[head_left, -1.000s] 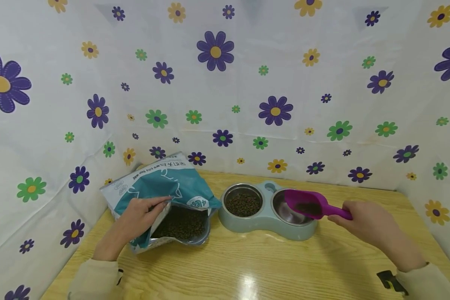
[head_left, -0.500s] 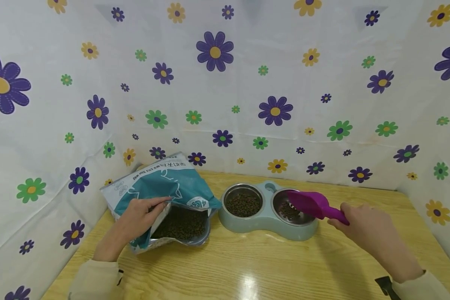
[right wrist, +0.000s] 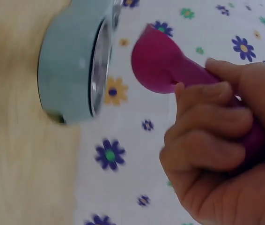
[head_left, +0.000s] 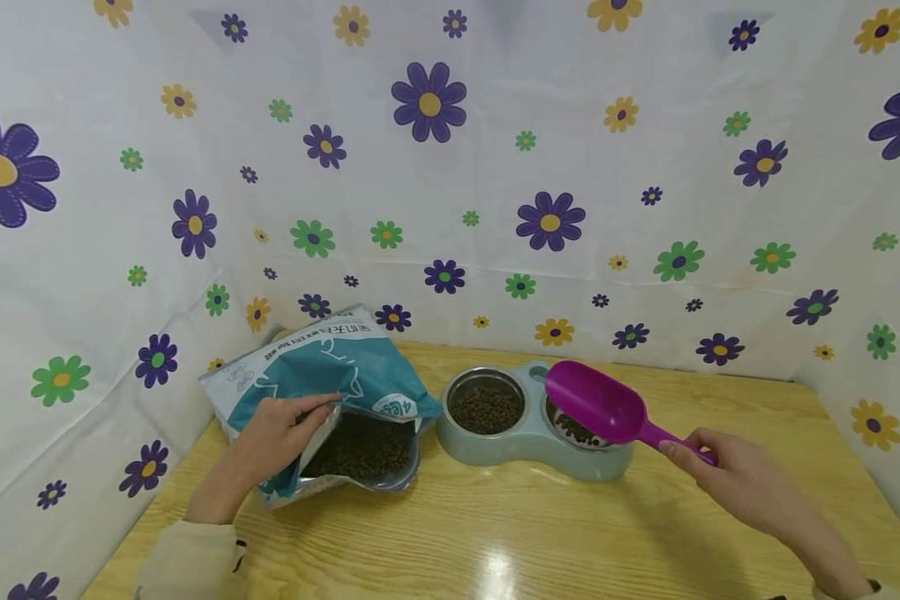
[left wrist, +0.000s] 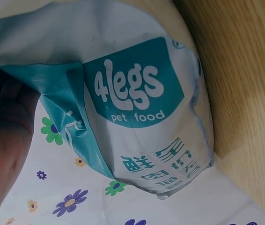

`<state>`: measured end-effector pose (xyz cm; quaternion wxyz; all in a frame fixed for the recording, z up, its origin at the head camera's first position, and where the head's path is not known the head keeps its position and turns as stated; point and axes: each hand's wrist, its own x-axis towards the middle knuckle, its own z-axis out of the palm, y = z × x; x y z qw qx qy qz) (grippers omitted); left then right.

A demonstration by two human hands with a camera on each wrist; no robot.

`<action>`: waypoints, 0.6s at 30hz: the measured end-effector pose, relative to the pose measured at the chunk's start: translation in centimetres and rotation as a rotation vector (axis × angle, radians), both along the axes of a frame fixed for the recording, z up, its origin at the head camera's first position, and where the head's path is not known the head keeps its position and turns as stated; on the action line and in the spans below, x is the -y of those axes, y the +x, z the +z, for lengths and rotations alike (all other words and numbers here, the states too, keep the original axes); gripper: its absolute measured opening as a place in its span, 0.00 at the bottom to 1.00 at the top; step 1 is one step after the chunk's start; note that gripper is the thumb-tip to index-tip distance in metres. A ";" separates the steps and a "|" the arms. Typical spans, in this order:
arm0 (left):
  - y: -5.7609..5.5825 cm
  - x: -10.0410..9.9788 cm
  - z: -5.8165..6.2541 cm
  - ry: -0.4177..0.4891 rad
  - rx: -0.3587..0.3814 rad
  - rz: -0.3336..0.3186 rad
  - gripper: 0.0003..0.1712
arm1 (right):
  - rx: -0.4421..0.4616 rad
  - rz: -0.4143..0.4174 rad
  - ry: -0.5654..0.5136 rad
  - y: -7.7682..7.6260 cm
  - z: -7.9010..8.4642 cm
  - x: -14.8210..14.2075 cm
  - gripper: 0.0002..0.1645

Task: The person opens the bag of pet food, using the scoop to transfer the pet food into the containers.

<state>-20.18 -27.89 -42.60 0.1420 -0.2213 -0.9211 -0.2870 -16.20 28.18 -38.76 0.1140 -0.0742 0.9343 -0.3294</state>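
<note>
In the head view my right hand (head_left: 746, 483) grips the handle of a magenta scoop (head_left: 600, 404), which hangs empty over the right bowl of a pale blue-green double pet feeder (head_left: 525, 446). Curled fingers wrap the scoop handle (right wrist: 249, 140) in the right wrist view. Some brown kibble (head_left: 576, 429) shows in the right bowl, partly hidden by the scoop. The left metal bowl (head_left: 487, 371) holds more kibble. On the left, my left hand (head_left: 270, 437) pinches the opening edge of a teal and white pet food bag (head_left: 360, 362), whose mouth gapes toward me with kibble inside.
The feeder stands just right of the bag on a wood-grain table (head_left: 450, 533). White cloth walls with printed flowers (head_left: 487, 175) rise behind and on both sides. In the left wrist view the bag front (left wrist: 137, 93) fills most of the picture.
My right hand has tipped the scoop over the right bowl, and kibble has dropped into it. Now the scoop is raised and emptied. My left hand and the bag have stayed put.
</note>
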 end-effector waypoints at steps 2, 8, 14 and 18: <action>0.0 0.0 0.0 -0.002 -0.001 0.003 0.14 | 0.150 0.062 -0.216 0.1 -0.4 0.1 0.27; 0.1 0.0 0.2 -0.001 0.010 0.011 0.15 | 0.452 0.332 -0.639 0.2 -2.1 1.6 0.22; 0.2 -0.1 0.2 -0.005 0.020 0.020 0.15 | 0.532 0.376 -0.672 0.3 -2.7 4.9 0.20; 0.2 -0.1 0.2 -0.006 0.018 0.018 0.15 | 0.536 0.378 -0.633 0.4 -3.0 7.5 0.24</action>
